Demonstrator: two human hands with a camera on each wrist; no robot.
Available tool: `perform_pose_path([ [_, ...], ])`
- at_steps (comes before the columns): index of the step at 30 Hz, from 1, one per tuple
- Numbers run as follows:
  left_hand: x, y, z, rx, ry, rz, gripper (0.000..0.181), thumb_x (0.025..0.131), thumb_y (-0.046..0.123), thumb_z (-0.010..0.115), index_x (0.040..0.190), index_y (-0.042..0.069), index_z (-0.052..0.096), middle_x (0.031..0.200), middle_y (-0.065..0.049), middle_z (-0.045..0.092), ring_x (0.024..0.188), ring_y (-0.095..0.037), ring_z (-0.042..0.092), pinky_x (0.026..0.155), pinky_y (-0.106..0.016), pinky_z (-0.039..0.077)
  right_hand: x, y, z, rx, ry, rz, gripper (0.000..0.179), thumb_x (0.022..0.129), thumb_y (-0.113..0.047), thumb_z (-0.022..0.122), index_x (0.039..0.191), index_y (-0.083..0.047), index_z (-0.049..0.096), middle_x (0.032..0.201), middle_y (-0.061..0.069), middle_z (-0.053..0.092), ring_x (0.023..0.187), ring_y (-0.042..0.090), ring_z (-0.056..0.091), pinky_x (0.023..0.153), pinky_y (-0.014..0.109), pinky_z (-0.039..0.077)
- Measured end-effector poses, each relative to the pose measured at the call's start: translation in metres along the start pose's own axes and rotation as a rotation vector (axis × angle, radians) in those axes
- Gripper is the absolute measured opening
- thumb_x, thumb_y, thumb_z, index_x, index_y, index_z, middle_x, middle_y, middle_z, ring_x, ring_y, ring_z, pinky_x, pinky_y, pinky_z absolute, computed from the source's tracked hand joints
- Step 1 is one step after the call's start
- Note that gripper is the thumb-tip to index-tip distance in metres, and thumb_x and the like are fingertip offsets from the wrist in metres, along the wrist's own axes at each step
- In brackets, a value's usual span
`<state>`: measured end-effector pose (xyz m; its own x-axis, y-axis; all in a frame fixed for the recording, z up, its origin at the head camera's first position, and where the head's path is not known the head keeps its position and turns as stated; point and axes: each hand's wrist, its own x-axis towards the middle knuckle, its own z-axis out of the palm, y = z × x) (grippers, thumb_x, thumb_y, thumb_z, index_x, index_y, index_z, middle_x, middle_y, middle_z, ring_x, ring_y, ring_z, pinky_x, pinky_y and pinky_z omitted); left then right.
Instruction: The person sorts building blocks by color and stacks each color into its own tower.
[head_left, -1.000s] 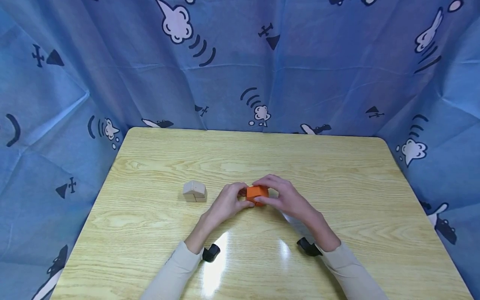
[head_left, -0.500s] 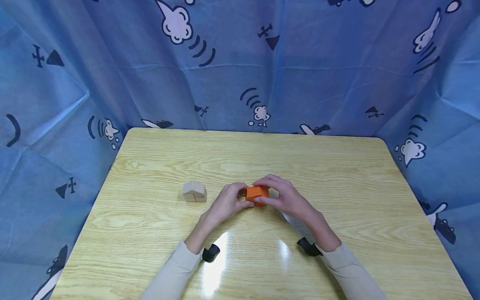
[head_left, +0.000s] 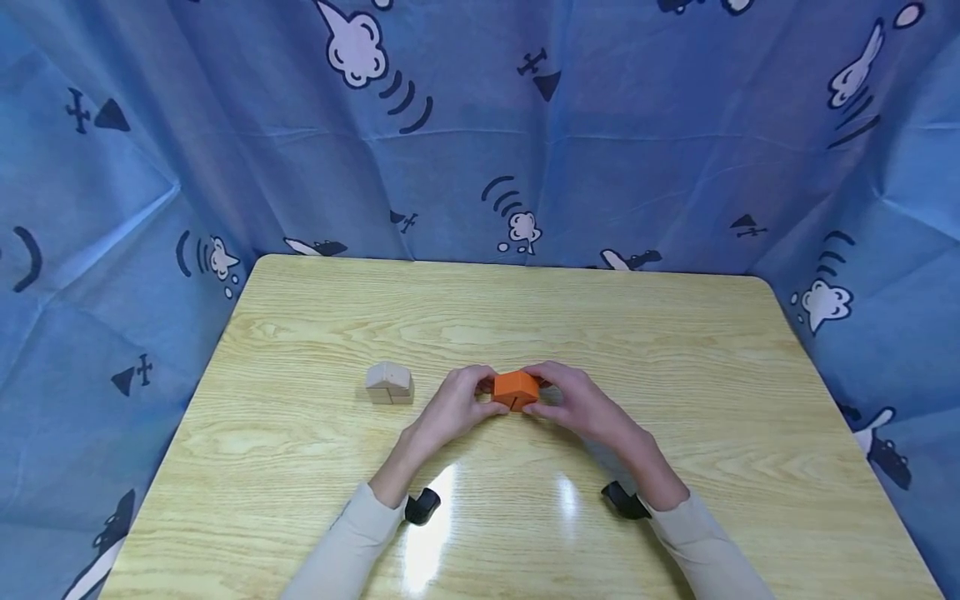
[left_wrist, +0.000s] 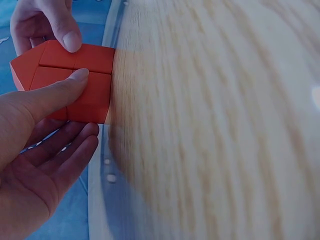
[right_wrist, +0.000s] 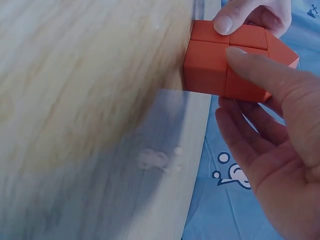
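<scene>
Several orange blocks stand stacked like a small house mid-table, with a peaked roof block (head_left: 516,383) on top. From the left, my left hand (head_left: 456,403) grips the stack, thumb on the near face and fingers behind. My right hand (head_left: 579,407) holds the opposite side in the same way. In the left wrist view, square-faced orange blocks (left_wrist: 92,95) sit in two layers under the roof, and the left thumb (left_wrist: 57,97) lies across them. The right thumb (right_wrist: 255,65) presses the near face in the right wrist view. Fingers partly hide the sides.
A similar house of plain wooden blocks (head_left: 389,383) stands to the left of my left hand. The light wood-grain table (head_left: 480,308) has shiny reflections near the front. A blue patterned curtain (head_left: 450,125) closes off the back and sides.
My right hand has slid from the roof block down to the right side of the orange stack, uncovering the roof and front seam. My left hand has stayed in place.
</scene>
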<state>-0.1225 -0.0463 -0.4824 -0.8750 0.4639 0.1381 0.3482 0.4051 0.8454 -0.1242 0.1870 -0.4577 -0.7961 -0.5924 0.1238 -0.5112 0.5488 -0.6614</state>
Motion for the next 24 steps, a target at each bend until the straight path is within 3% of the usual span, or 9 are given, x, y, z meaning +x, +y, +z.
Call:
perform_pose_path([
  [11,0.0012,0.0028,0.0007,0.006,-0.011,-0.003,0.028,0.082,0.003,0.086,0.104,-0.003,0.070,0.100,-0.014,0.072,0.090,-0.023,0.070,0.082,-0.037,0.060,-0.0008,0.0005,0.0010,0.003,-0.001,0.016,0.050,0.085,-0.007,0.085,0.131,-0.003,0.065,0.122,0.009,0.070,0.106,0.024,0.068,0.091,0.045,0.058],
  [17,0.0009,0.0032,0.0009,0.064,-0.020,-0.009,0.029,0.084,0.005,0.086,0.106,-0.002,0.069,0.099,-0.012,0.071,0.090,-0.026,0.068,0.080,-0.037,0.058,-0.0007,-0.0004,0.0002,0.010,-0.001,0.035,0.053,0.085,-0.012,0.085,0.133,-0.003,0.063,0.124,0.009,0.069,0.108,0.023,0.066,0.093,0.044,0.057],
  [24,-0.0011,0.0084,-0.0040,0.131,-0.042,-0.031,0.047,0.083,0.014,0.088,0.121,-0.003,0.066,0.105,-0.011,0.067,0.094,-0.028,0.062,0.080,-0.032,0.051,-0.0041,-0.0005,-0.0035,0.043,0.013,0.065,0.056,0.090,-0.028,0.082,0.136,-0.005,0.062,0.130,0.006,0.066,0.114,0.025,0.063,0.097,0.049,0.054],
])
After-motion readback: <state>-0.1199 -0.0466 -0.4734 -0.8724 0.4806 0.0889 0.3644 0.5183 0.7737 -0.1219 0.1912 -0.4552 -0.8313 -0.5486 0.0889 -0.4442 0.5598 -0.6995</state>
